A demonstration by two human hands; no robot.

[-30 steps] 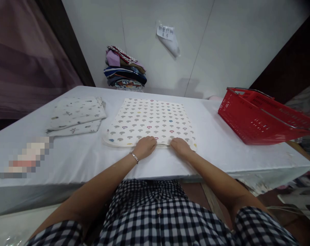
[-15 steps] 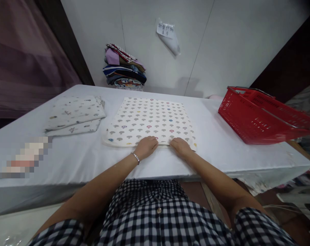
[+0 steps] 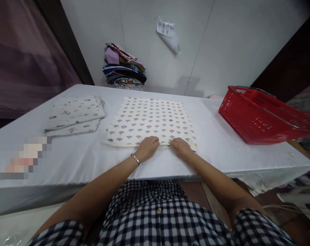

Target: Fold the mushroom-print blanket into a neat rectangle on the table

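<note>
A white cloth (image 3: 155,116) printed with small mushrooms, grey with a few red, blue and yellow ones, lies flat and folded in front of me. At the middle of its near edge, my left hand (image 3: 147,149), with a bracelet at the wrist, grips the fabric with curled fingers. Just to its right, my right hand (image 3: 182,147) is closed on the same edge, a small gap between the two. Thumbs and the gripped hem are mostly hidden beneath the hands. To the left rests another folded white cloth (image 3: 72,114) with a sparse grey print.
A red plastic basket (image 3: 247,119) with metal handles stands at the right of the white-covered table (image 3: 208,131). Against the wall at the back is a stack of folded fabrics (image 3: 125,68). A blurred-out item (image 3: 24,159) lies at the left front.
My left hand has shifted very slightly right along the cloth's near edge. The right hand and the cloth look the same.
</note>
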